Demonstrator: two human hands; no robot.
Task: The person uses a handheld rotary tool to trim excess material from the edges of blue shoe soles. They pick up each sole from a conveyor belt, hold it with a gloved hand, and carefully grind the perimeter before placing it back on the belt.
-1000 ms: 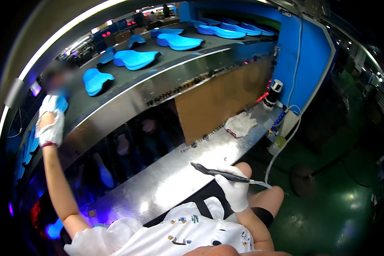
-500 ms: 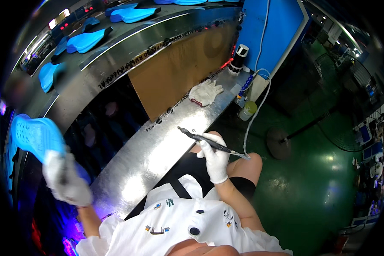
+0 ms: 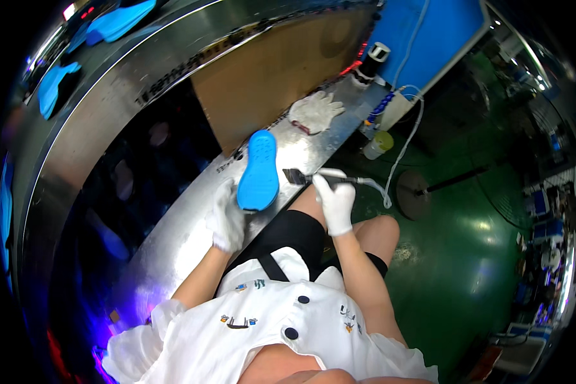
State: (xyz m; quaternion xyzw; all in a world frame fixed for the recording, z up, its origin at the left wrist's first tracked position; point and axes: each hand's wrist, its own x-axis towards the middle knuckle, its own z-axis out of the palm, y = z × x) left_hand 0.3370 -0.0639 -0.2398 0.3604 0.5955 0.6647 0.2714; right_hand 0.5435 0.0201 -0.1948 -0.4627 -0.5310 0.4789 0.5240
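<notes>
A bright blue shoe sole (image 3: 259, 171) lies lengthwise on the shiny metal ledge (image 3: 189, 240), its wider end toward me and a row of small holes at the far end. Just left of that near end is my left hand (image 3: 226, 217), white-gloved and slightly blurred, fingers stretched forward beside the sole's edge; whether they touch it is unclear. My right hand (image 3: 336, 201), also gloved, grips a black brush (image 3: 295, 176) joined to a pale tube. The bristles point left, a short gap from the sole's right side.
A spare white glove (image 3: 316, 112) rests farther along the ledge, near a dark cylinder with a silver top (image 3: 372, 61). Cardboard (image 3: 256, 77) stands behind the ledge. More blue soles (image 3: 56, 89) sit on the conveyor at upper left. A yellowish cup (image 3: 379, 144) is right of the ledge.
My left hand has brought the blue sole from the far left to the ledge before me and its fingers have loosened. The brush has risen slightly and turned, showing its wide bristles.
</notes>
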